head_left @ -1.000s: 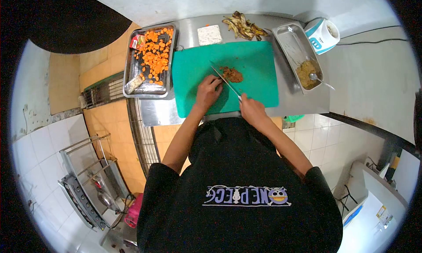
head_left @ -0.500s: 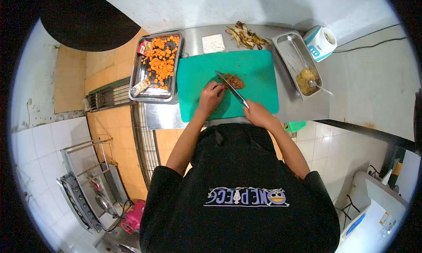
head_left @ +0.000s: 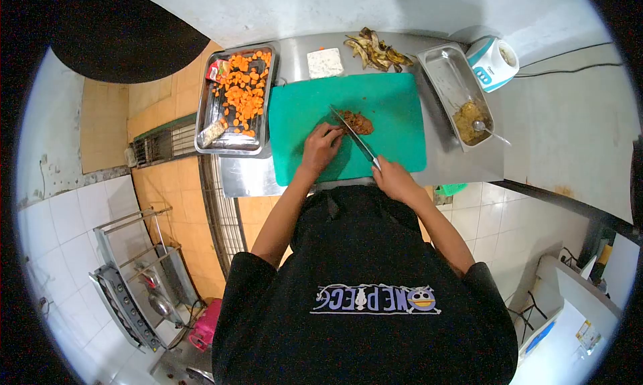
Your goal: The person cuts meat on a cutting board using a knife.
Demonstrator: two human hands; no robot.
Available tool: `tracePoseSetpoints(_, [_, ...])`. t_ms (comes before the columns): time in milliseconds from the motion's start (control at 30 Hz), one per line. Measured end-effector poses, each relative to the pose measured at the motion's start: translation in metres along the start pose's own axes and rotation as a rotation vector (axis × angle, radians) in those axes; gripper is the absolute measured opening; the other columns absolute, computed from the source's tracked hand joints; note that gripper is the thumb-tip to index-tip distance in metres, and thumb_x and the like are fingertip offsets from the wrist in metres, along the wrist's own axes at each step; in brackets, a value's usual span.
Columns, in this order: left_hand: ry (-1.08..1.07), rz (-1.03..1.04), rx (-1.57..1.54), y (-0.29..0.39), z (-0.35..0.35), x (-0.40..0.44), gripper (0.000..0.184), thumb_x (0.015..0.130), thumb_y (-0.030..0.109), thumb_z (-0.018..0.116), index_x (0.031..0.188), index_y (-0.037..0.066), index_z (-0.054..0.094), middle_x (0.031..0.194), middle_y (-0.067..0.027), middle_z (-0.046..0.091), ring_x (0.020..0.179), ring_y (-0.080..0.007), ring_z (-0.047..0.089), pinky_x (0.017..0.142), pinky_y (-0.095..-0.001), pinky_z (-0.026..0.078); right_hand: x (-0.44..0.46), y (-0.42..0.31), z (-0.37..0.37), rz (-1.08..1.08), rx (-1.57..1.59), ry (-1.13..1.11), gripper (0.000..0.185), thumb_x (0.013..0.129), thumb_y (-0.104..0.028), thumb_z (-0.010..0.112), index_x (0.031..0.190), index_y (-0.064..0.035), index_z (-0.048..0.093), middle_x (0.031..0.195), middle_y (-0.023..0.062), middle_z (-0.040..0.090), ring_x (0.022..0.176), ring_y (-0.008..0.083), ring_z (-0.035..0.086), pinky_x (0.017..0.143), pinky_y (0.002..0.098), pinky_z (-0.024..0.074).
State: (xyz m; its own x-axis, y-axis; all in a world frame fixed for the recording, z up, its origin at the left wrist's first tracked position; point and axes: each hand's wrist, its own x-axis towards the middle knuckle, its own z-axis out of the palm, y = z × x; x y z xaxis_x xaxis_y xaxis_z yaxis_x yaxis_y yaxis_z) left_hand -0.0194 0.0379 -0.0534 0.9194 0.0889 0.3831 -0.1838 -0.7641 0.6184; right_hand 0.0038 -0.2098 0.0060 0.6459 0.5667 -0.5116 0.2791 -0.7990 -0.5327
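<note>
My right hand (head_left: 396, 181) grips the handle of a kitchen knife (head_left: 362, 144), its long blade slanting up and left across the green cutting board (head_left: 395, 110). Under and beside the blade lies a small heap of finely chopped brown food (head_left: 360, 122); its exact kind is unclear. On the blade's left side, my left hand (head_left: 323, 148) has its fingers bent and pressed together, fingertips on the brown food at the heap's near left edge. What lies beneath those fingertips is mostly hidden.
Left of the board, a metal tray (head_left: 201, 120) holds cut carrots (head_left: 244, 97), a red packet (head_left: 218, 71) and a pale block (head_left: 213, 133). Behind stand a white block (head_left: 325, 63) and banana peels (head_left: 378, 52). At right are a metal pan (head_left: 439, 73) with yellowish mash (head_left: 471, 122) and a white-and-teal appliance (head_left: 492, 63).
The view has shifted very slightly. Both hands and the knife stay in nearly the same place, the blade still beside my left fingertips.
</note>
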Motion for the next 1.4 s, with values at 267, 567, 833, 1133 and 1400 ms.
tracePoseSetpoints(267, [0.042,-0.028,-0.04,0.004,0.0,-0.001,0.016,0.08,0.005,0.077,0.095,0.007,0.072,0.1,-0.0094,0.07,0.094,-0.0314,0.069,0.08,-0.0425,0.058,-0.008,-0.001,-0.006,-0.004,-0.022,0.035,0.042,0.105,-0.036,0.048,0.126,0.0001,0.05,0.093,0.0328,0.067,0.087,0.0509,0.066,0.078,0.0622,0.0515])
tracePoseSetpoints(567, [-0.005,-0.067,-0.057,0.007,-0.001,0.0,0.022,0.079,0.005,0.078,0.1,0.007,0.073,0.104,-0.012,0.07,0.096,-0.0342,0.069,0.081,-0.0447,0.058,-0.009,-0.008,0.005,0.059,-0.142,0.094,0.033,0.103,-0.032,0.051,0.116,-0.0022,0.051,0.083,0.027,0.069,0.075,0.0492,0.068,0.068,0.0626,0.0535])
tracePoseSetpoints(833, [0.059,-0.033,0.003,0.002,0.006,0.003,0.017,0.076,0.002,0.078,0.093,0.006,0.074,0.097,-0.0091,0.07,0.089,-0.0302,0.07,0.076,-0.0413,0.059,0.022,-0.012,0.017,0.06,-0.135,0.175,0.031,0.102,-0.029,0.054,0.115,-0.0009,0.052,0.082,0.0269,0.069,0.076,0.0495,0.068,0.067,0.0607,0.0546])
tracePoseSetpoints(1133, [0.057,-0.01,-0.02,-0.004,0.006,0.007,0.015,0.076,0.004,0.079,0.091,0.006,0.074,0.094,-0.0088,0.071,0.087,-0.0294,0.07,0.075,-0.0404,0.059,0.01,-0.019,-0.004,0.047,-0.15,0.122,0.037,0.104,-0.034,0.049,0.119,-0.0011,0.054,0.092,0.0269,0.071,0.086,0.0476,0.071,0.075,0.0609,0.0564])
tracePoseSetpoints(1400, [0.096,-0.052,-0.07,0.004,0.007,0.002,0.016,0.075,0.003,0.079,0.09,0.005,0.074,0.093,-0.0104,0.071,0.085,-0.0303,0.071,0.073,-0.0406,0.059,-0.002,-0.01,0.011,0.076,-0.187,0.099,0.031,0.103,-0.03,0.049,0.116,-0.0014,0.052,0.09,0.0257,0.072,0.084,0.0467,0.071,0.073,0.061,0.0562])
